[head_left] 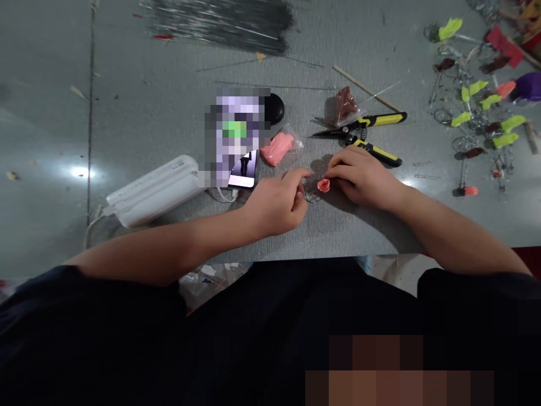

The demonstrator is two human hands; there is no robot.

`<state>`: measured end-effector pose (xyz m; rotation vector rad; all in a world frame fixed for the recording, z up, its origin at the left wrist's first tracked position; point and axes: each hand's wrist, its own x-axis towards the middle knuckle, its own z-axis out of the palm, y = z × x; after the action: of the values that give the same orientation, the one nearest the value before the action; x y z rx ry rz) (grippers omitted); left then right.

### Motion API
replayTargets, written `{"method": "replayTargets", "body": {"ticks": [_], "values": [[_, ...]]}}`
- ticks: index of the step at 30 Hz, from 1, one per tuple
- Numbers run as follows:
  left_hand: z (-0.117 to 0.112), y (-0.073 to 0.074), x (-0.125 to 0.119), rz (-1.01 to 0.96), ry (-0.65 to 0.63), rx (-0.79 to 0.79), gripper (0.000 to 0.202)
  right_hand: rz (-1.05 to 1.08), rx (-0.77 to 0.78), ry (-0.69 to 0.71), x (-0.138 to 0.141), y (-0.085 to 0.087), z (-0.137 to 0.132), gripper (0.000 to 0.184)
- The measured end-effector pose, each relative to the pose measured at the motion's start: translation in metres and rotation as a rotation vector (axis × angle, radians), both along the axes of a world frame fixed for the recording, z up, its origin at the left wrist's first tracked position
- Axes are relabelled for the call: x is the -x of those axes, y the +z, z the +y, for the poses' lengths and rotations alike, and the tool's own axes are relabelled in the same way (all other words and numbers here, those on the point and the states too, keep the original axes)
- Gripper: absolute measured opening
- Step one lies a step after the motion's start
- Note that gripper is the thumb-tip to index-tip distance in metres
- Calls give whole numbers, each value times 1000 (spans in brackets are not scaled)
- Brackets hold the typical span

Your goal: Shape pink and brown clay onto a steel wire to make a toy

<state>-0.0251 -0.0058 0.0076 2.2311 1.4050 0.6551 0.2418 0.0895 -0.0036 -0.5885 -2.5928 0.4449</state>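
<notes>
My left hand (276, 202) and my right hand (359, 176) rest on the grey table (147, 101), fingers curled toward each other. Between them sits a small pink clay bud (323, 185) on a thin coiled wire (313, 196). My right fingers pinch the bud from the right. My left fingertips are closed at the wire beside it. A bag of pink clay (276, 148) lies just behind my left hand. A bag of brown clay (345, 105) lies farther back.
Yellow-handled snips (372, 135) lie behind my right hand. A phone (242, 148) leans on a black stand, cabled to a white power bank (154, 190) at left. A bundle of thin wires (224, 22) lies at the back. Finished wire-and-clay pieces (482, 107) crowd the right.
</notes>
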Motion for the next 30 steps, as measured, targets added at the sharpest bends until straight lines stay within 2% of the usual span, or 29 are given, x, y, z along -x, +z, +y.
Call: {"method": "replayTargets", "body": {"ticks": [4,7,13,18,23,30], "values": [[0,1,-1,151,-21,-238,25,3,31,13,-2,0,5,19],[-4,5,-2,234,-92,-334,21,20,48,32,-3,2,7,18],[-22,15,-9,323,-160,-363,35,-9,39,42,-9,8,14,17],[-27,14,-11,345,-222,-344,49,-37,9,42,-11,8,17,20],[-26,13,-12,388,-239,-365,47,-76,48,-6,-8,12,10,12],[-26,13,-12,416,-254,-384,48,-24,84,48,-9,14,13,26]]}}
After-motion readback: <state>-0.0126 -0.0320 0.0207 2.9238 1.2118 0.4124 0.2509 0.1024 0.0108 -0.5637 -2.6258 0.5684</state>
